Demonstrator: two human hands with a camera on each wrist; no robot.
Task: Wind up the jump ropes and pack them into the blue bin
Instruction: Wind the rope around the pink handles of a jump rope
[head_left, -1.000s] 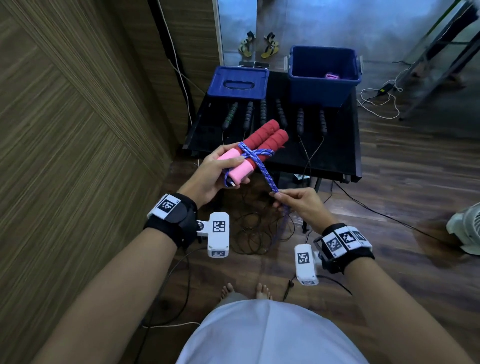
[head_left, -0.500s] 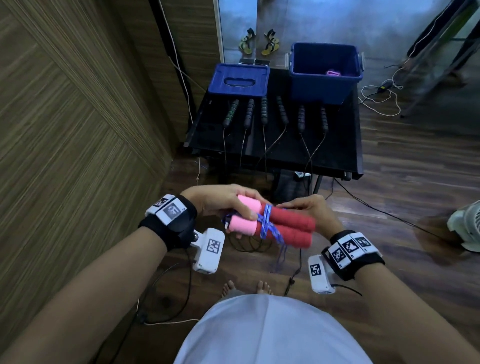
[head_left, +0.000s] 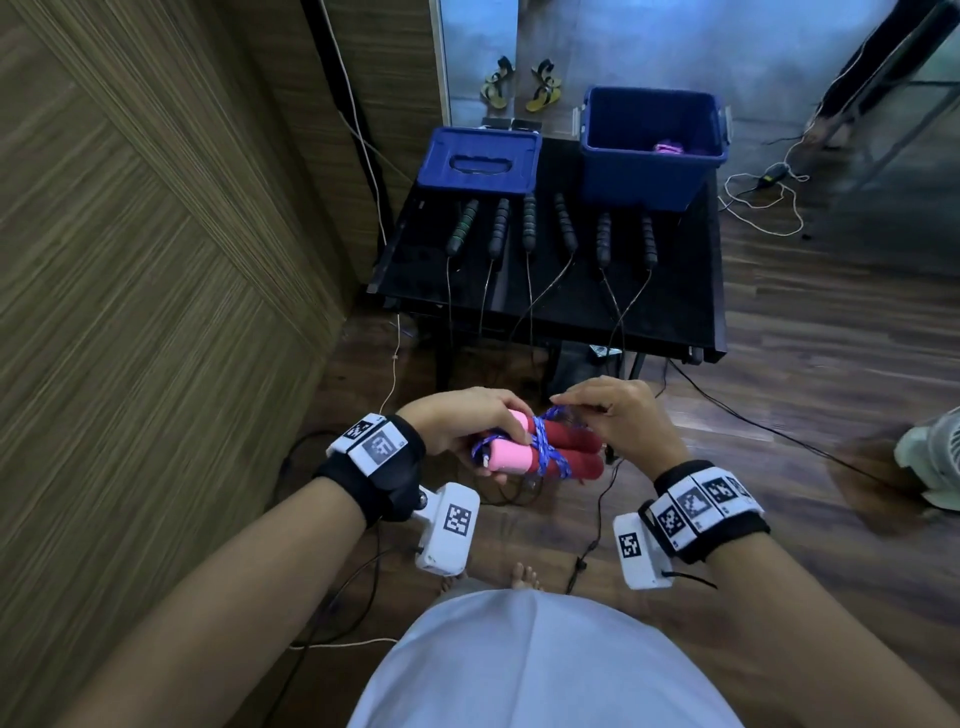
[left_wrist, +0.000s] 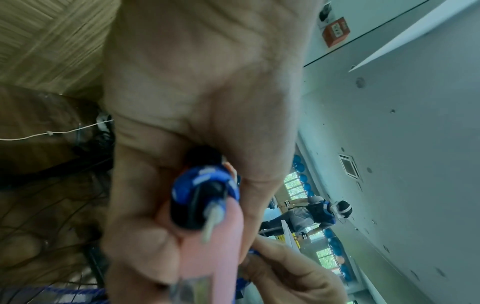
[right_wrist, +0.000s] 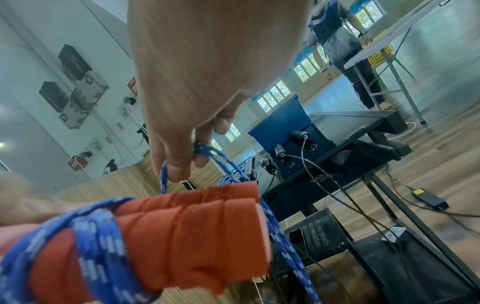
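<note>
Standing in front of you is one low black table (head_left: 691, 291), and on its far right corner sits the one open blue plastic bin (head_left: 649, 171) with something pink inside, well apart from your hands. One flat blue plastic lid (head_left: 480, 161) lies on the table's far left corner. Six dark ribbed jump-rope handles (head_left: 529, 223) lie in a row in front of the bin and lid, their thin cords trailing over the near table edge.

Your two hands meet below the table's near edge. Your left hand (head_left: 467, 418) grips the pink ends of the two red-and-pink foam handles (head_left: 566, 457), which lie side by side; its fingers are curled round them, and the left wrist view shows the blue rope's end cap sticking out of one pink end. Your right hand (head_left: 618, 415) sits over the red ends and pinches a loop of the blue-and-white braided rope (head_left: 545, 452) between thumb and fingertips (right_wrist: 176, 168). That rope is wound several turns round the middle of both handles. A loose length hangs down past the red ends.
</note>
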